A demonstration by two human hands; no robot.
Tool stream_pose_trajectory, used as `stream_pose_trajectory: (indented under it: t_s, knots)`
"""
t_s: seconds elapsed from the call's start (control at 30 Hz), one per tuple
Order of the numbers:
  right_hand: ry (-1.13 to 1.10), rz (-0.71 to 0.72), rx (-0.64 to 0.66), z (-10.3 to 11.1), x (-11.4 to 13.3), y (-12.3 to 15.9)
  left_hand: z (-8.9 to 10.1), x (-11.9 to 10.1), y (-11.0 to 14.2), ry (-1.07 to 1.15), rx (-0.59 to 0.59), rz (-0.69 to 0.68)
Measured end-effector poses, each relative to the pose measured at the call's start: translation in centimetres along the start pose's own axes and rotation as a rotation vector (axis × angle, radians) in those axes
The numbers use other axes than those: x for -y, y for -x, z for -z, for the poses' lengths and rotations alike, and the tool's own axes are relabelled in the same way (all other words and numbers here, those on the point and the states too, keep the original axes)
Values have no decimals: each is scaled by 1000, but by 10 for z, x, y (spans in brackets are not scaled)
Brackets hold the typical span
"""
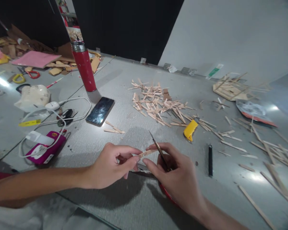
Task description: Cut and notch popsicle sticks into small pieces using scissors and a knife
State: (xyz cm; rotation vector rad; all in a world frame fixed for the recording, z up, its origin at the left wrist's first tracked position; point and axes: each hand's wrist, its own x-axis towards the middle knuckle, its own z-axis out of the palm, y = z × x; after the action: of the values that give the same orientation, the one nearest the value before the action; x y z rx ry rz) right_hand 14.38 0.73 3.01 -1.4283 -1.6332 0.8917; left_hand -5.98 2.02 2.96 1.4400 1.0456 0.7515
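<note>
Between my two hands is a short, flat wooden stick (146, 153) with small notches or marks on it. My left hand (112, 164) pinches its left end between thumb and fingers. My right hand (176, 172) has thumb and index finger at the stick's right end. The same hand also holds what looks like a pair of open scissors (157, 147). One narrow pointed blade sticks up past the fingers, and another lies low under the stick. A red curved handle shows below the palm; the pivot is hidden.
Beyond my hands lie a heap of wooden sticks (156, 103), a phone (100, 111) and a yellow cutter (190, 130). A black pen-like tool (210, 160) lies at right. A red bottle (84, 68), white cable (78, 99) and purple power bank (48, 147) are at left. A stick frame (230, 89) stands back right.
</note>
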Motion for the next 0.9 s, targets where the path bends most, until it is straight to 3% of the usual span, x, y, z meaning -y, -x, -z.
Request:
stream_pose_trajectory:
  t_s: [0.4,0.73,0.9]
  knots:
    - [-9,-31,51,-1,-1,-5,-2,7,1,-96,36,-64]
    - [104,27,5,-7,-14,-5,-4,6,-2,-8,11,34]
    - [138,177,-126,-9,-19,-5,-4,12,-6,78,8,56]
